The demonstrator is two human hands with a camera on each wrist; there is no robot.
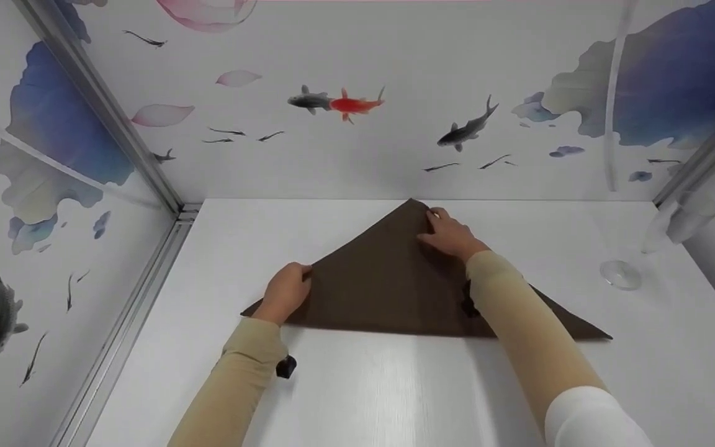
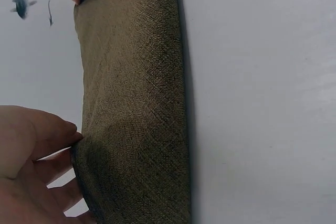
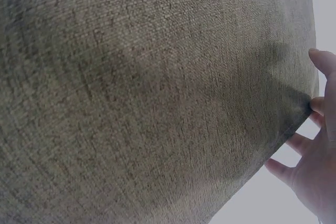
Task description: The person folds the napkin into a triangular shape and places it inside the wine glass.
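Note:
A brown woven cloth (image 1: 370, 279), folded into a triangle, lies on the white table with its long edge toward me. My left hand (image 1: 285, 290) pinches its left sloping edge; in the left wrist view the thumb lies over that edge and the fingers are beneath. Close to the far point, my right hand (image 1: 454, 237) grips the right sloping edge. The right wrist view shows that hand's fingertips at the cloth's border and the thumb spread apart from them. Part of the cloth's right side is hidden behind my right forearm.
A clear cup-like vessel (image 1: 692, 217) is at the table's far right, with a round transparent piece (image 1: 620, 275) nearer me. White panels (image 1: 357, 161) printed with fish and leaves enclose the back and sides. A metal rail (image 1: 128, 329) runs along the left edge.

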